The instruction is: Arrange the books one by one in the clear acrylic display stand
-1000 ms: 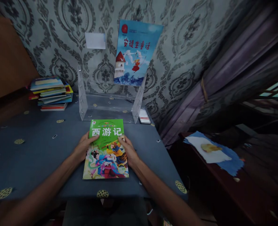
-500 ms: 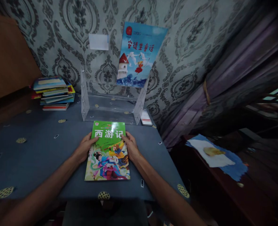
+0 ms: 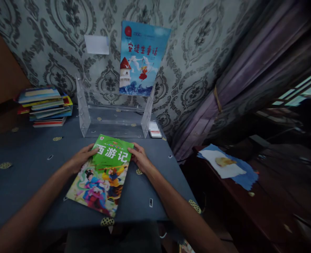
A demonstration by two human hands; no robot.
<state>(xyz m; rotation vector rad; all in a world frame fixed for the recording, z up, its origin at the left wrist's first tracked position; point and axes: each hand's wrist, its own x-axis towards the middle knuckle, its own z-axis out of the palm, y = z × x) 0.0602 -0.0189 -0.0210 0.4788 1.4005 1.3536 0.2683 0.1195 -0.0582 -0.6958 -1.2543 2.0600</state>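
Observation:
Between my two hands is a green picture book (image 3: 103,175) with white Chinese characters and painted figures on its cover. It is turned at an angle, its lower edge pointing left and toward me. My left hand (image 3: 83,158) grips its upper left edge, thumb on the cover. On the upper right edge my right hand (image 3: 139,156) holds it the same way, fingers partly hidden behind. Just beyond the book stands a clear acrylic rack (image 3: 113,131) on the table. A blue book (image 3: 145,59) with red characters appears upright above the rack's right side, against the wall.
A stack of books (image 3: 46,107) sits at the table's back left. The patterned cloth covers the table (image 3: 39,189). A small pixelated white item (image 3: 154,129) lies right of the rack. Further right are a purple curtain (image 3: 197,123) and a dark red surface with blue and white cloth (image 3: 224,167).
The green book has rotated clockwise, its lower end swinging left, with both hands still on it. My view has shifted a little to the right.

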